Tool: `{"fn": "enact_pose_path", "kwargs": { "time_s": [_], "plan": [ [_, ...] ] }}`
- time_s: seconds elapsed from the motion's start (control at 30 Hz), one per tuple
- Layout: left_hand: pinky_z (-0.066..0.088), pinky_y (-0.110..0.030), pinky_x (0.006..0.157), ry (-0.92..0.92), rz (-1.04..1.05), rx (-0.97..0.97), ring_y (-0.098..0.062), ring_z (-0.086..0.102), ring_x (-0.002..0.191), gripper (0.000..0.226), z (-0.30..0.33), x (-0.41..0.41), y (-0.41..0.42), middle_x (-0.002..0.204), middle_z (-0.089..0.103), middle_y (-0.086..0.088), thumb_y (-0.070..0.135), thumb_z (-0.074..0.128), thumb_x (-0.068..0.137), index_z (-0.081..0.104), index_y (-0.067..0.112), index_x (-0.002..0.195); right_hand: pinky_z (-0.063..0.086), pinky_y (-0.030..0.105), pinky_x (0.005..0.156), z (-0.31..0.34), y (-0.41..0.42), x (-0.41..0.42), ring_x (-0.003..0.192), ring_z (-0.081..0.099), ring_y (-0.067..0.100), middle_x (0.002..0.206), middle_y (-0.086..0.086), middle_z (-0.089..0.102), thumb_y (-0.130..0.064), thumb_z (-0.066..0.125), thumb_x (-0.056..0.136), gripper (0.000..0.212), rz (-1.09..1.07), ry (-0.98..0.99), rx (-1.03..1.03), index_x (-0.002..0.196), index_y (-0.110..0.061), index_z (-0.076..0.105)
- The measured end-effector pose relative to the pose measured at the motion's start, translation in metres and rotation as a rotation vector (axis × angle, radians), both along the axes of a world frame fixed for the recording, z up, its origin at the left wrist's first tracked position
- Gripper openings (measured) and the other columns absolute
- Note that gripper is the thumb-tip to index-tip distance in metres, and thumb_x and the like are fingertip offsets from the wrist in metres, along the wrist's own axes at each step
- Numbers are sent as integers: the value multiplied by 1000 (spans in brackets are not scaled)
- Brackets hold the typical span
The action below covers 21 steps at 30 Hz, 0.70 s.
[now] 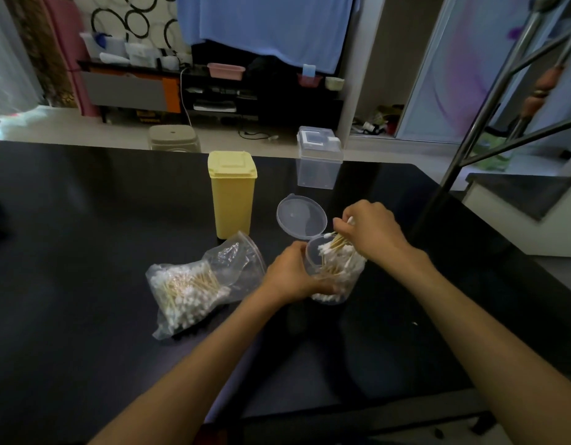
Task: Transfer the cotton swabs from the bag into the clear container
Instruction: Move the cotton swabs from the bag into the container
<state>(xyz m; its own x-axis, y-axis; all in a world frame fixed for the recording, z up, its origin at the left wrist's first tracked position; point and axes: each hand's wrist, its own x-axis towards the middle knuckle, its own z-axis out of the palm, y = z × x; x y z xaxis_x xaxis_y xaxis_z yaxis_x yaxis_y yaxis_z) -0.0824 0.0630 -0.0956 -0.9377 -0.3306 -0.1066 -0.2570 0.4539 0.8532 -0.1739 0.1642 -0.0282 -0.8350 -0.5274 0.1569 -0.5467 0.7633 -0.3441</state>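
Observation:
A clear plastic bag [236, 261] lies on the black table [85, 236], its open mouth towards the container, with many cotton swabs [184, 290] in its lower end. The round clear container [341, 284] stands to its right, tilted, its hinged lid [301, 220] flipped open behind it, and it is packed with swabs. My left hand [293, 274] grips the container's left side. My right hand [370, 232] is over the container's mouth and pinches a bunch of swabs [337, 240] whose ends reach into the container.
A tall yellow box with a lid [232, 194] stands just behind the bag. A clear square box [318, 159] sits at the table's far edge. A slanted metal pole [489, 101] rises at the right. A stool [174, 138] stands on the floor beyond the table.

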Motion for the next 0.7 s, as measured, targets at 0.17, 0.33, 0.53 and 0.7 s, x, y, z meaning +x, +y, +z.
{"fn": "enact_pose_path", "kwargs": {
  "time_s": [0.17, 0.33, 0.53, 0.7],
  "plan": [
    [52, -41, 91, 55, 6, -43, -14, 62, 103, 99, -5, -1, 7, 114, 64, 7, 64, 77, 34, 53, 27, 122, 48, 31, 66, 8, -21, -8, 71, 57, 19, 72, 5, 54, -26, 59, 89, 18, 17, -46, 161, 79, -11, 57],
    [53, -42, 88, 70, 2, -42, -14, 63, 100, 81, -2, 2, 8, 108, 67, 5, 57, 80, 40, 57, 25, 112, 38, 27, 56, 1, -30, -3, 66, 52, 18, 71, 5, 50, -24, 56, 91, 20, 18, 42, 219, 76, -11, 53],
    [53, -42, 88, 116, 3, -18, -15, 63, 98, 57, -3, 1, 4, 105, 67, 2, 39, 87, 56, 58, 25, 103, 35, 16, 50, -19, -13, 16, 59, 51, 10, 69, 0, 52, -25, 46, 98, 22, 103, 233, 31, 80, -13, 52],
    [50, -42, 93, 133, -3, -10, -18, 60, 105, 50, -4, 1, 3, 110, 66, -1, 34, 86, 61, 53, 29, 98, 29, 13, 48, -29, -6, 28, 58, 45, 6, 74, -3, 50, -30, 39, 100, 19, 80, 297, 33, 84, -19, 41]
  ]
}}
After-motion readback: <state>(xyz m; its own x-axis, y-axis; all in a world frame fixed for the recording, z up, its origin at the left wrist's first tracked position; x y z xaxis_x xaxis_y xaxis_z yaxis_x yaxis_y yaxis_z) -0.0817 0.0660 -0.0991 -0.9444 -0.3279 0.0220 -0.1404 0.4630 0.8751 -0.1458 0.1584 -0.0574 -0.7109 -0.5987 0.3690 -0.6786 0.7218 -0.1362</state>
